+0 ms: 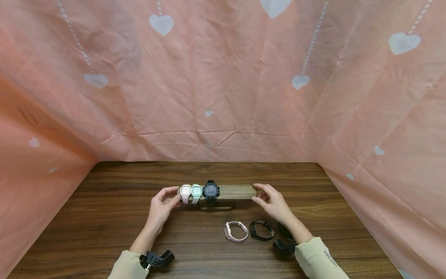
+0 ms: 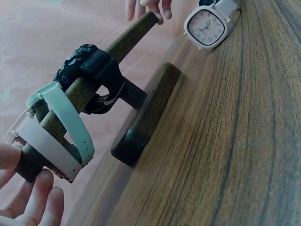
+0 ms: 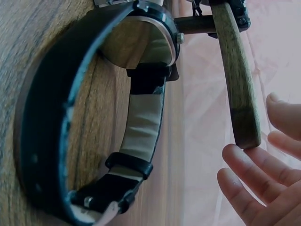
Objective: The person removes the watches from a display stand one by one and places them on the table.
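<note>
A wooden T-bar watch stand [image 1: 237, 191] stands on the table, its bar lying crosswise. Toward its left end sit a pale pink square watch [image 1: 186, 190], a mint green watch [image 1: 196, 190] and a chunky black digital watch [image 1: 211, 190], straps looped round the bar. My left hand [image 1: 161, 209] grips the bar's left end, thumb in front, beside the pink watch; the left wrist view shows its fingers [image 2: 44, 188] under the end. At the bare right end my right hand [image 1: 275, 203] holds the bar between thumb and fingers, fingertips [image 3: 233, 153] touching its tip.
On the table [image 1: 195, 248] in front of the stand lie a pale pink watch [image 1: 237, 232] and a black watch [image 1: 261, 230], straps closed in loops. Another black-strapped watch [image 3: 153, 42] is partly hidden under my right forearm in the head view. A pink curtain [image 1: 223, 97] hangs around the table.
</note>
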Demonstrator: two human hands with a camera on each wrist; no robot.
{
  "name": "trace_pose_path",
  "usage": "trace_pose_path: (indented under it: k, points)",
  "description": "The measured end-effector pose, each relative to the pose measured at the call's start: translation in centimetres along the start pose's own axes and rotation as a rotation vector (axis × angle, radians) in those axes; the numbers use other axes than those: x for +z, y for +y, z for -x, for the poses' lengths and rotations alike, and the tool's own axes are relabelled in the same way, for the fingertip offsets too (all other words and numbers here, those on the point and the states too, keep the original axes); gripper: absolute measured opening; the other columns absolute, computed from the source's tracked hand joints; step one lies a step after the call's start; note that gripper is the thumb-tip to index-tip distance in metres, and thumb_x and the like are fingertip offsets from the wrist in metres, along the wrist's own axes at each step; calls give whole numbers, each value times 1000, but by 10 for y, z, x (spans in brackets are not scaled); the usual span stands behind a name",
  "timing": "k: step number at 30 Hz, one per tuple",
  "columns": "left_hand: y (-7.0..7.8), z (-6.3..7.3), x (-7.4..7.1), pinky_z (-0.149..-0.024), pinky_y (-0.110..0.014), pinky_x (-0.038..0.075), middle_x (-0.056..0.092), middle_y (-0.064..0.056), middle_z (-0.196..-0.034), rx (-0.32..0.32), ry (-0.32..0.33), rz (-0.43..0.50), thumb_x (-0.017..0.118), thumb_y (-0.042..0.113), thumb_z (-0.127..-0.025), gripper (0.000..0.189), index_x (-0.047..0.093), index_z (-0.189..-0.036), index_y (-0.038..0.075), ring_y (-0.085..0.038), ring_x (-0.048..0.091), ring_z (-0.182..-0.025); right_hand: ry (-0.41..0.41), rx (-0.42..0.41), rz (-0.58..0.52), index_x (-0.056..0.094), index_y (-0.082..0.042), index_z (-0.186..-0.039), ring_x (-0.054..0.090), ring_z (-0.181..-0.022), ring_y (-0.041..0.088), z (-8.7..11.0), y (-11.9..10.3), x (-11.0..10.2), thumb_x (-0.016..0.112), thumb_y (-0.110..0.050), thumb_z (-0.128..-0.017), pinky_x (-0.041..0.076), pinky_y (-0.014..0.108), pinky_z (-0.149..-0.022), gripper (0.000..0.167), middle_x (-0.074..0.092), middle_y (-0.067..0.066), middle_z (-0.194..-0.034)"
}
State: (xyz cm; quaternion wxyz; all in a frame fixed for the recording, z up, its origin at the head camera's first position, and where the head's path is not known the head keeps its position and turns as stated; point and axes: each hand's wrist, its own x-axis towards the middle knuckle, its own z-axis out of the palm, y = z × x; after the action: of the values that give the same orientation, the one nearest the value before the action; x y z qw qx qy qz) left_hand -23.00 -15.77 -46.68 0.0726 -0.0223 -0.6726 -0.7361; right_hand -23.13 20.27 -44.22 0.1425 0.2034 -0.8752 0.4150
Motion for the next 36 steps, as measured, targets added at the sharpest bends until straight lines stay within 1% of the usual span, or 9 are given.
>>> trace_pose_path:
  k: [7,18,22,25,27,29,32,34,36]
  points:
    - [0,-1,-2,-73,-38,55,56,-22,-114,27,7,-48,68,3,-84,35,58,-116,-6,-21,65,-80,2,3,-9,59,0,-120,60,-79,18,-1,-1,2,73,-7,-80,53,38,-70,43,60,10,-103]
    - [10,-3,-9,-73,-35,54,59,-20,-112,-8,9,-185,69,9,-84,31,61,-112,-3,-24,65,-81,16,16,-10,60,2,-117,57,-76,14,-5,3,7,74,-5,-77,53,33,-68,43,57,9,-101]
    - [11,-6,-12,-69,-32,53,61,-17,-108,24,9,-253,68,11,-85,27,63,-109,0,-27,64,-81,25,20,-20,62,1,-115,56,-76,13,-6,2,7,75,-5,-77,52,31,-66,42,57,8,-99]
    - [12,-8,-15,-65,-25,50,63,-15,-106,69,12,-304,68,14,-86,26,64,-108,1,-25,64,-81,25,29,-32,62,2,-115,56,-75,13,-7,0,8,76,-6,-76,51,29,-65,41,56,8,-97]
    - [21,-6,-13,-63,-22,48,64,-16,-105,93,8,-338,67,12,-86,25,64,-108,-1,-21,64,-79,28,40,-34,62,2,-114,55,-74,13,-8,-2,8,77,-8,-76,51,28,-64,42,56,8,-95]
    - [22,-7,-13,-63,-20,47,64,-16,-105,105,6,-354,66,15,-87,26,63,-108,-1,-18,63,-78,36,46,-28,63,1,-113,54,-72,13,-9,-2,9,77,-9,-75,50,25,-63,42,55,6,-93]
    - [26,-8,-11,-66,-22,49,64,-19,-105,66,5,-344,63,18,-90,28,62,-111,-1,-19,65,-81,54,43,-23,64,1,-112,54,-71,12,-9,-1,10,78,-8,-74,50,24,-62,42,55,6,-92]
    - [19,-12,-11,-69,-23,51,64,-19,-105,39,1,-329,60,22,-92,30,60,-114,1,-25,65,-87,63,34,-21,64,1,-111,54,-71,12,-8,0,10,78,-7,-73,50,23,-61,41,55,6,-92]
    - [19,-12,-9,-72,-25,52,63,-21,-107,26,-13,-323,58,22,-93,32,58,-116,0,-29,64,-90,68,35,-23,64,1,-111,54,-71,12,-8,0,10,78,-7,-73,50,23,-61,41,55,6,-92]
